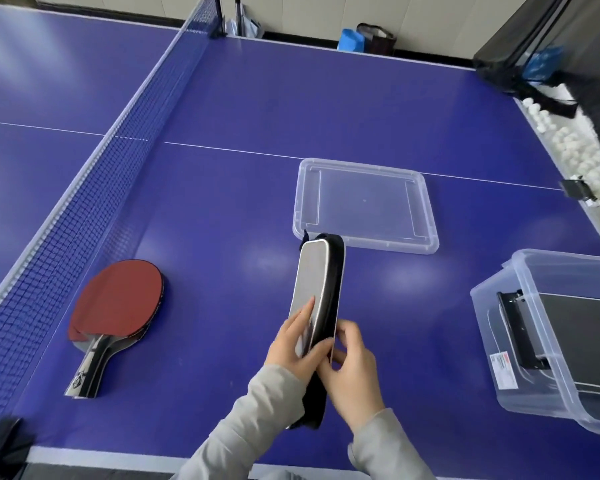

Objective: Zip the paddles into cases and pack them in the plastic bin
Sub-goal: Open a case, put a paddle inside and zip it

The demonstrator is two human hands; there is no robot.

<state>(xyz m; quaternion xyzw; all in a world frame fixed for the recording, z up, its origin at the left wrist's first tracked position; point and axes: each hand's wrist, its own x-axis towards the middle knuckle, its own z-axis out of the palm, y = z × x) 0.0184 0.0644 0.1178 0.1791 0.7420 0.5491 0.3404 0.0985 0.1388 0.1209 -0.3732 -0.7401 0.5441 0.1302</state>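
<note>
One case point(317, 271) is being held up at the lower centre of the frame by two hands. A second, black case point(575, 320) is being seen inside the one plastic bin point(485, 334) at the right edge, and one clear lid point(364, 202) is lying flat just above the held case. At lower left, red paddles point(118, 299) are lying on the blue counter point(257, 116) beside the net point(84, 202). Two seem to be stacked, but the count is being obscured by the overlap. The bin is being cut off by the right edge, and the held case's lower end is being hidden behind the wrists. The case's grey face is being clasped in the grip of the left hand point(297, 344), with fingers laid along it and the thumb wrapped round its edge. Its near edge is being pinched by the curled fingers of the right hand point(349, 368). The case is reaching up from both grips toward the lid.
</note>
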